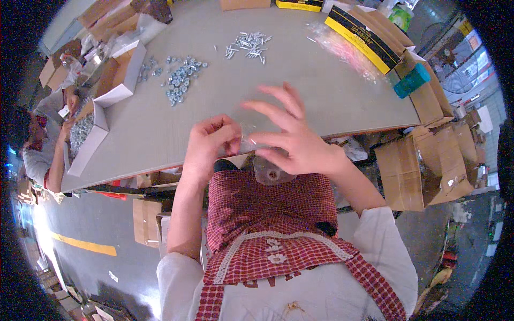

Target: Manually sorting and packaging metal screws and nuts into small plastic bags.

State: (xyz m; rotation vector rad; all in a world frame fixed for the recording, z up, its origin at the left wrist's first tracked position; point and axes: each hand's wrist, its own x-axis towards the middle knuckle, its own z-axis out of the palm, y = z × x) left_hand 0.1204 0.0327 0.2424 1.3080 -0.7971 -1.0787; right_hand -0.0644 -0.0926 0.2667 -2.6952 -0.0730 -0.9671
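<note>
At the near edge of the table, my left hand [214, 142] is closed, its fingertips pinching what looks like the top of a small clear plastic bag [266, 170]. The bag hangs below the hands, and a small round dark piece shows in it. My right hand [294, 131] is beside it with fingers spread, slightly smeared by motion; its thumb and forefinger are close to the bag. Beyond the hands lie a pile of round metal washer-like pieces [182, 77] and a pile of silvery screws [249, 45].
Clear bags with pinkish edges [348, 51] lie at the right by a black and yellow box [364, 38] and a teal cylinder [412, 81]. A white carton [88, 142] of metal parts stands at the left, where another person [48, 144] works. Cardboard boxes [420, 168] stand below right.
</note>
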